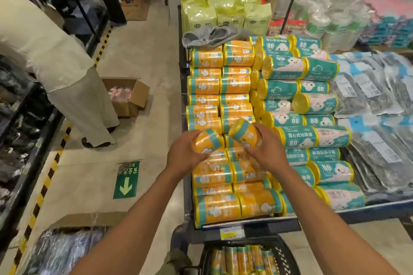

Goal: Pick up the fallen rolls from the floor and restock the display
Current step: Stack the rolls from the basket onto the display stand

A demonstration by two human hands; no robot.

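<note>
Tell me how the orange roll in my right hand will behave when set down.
The orange roll is cylindrical, so it likely rolls unless nested. Its glossy wrap looks slippery. The right hand alone holds it: probably light.

The left fingers (pixel 192 136) hold one orange plastic-wrapped roll (pixel 207 142) and the right fingers (pixel 251 148) a second orange roll (pixel 244 133), side by side above stacked orange rolls (pixel 205 87) on the blue-rimmed metal table (pixel 380 207). Right of the fingers lie stacked teal-wrapped rolls (pixel 297 87), then flat grey plastic packets (pixel 368 96). Beyond the fingers a crumpled grey cloth (pixel 212 35) lies on the far rolls, pale green packs (pixel 225 11) behind it. Nearer than the fingers a black plastic basket (pixel 288 259) holds more rolls. Left of them, on the floor, sits an open brown cardboard box (pixel 127 96).
</note>
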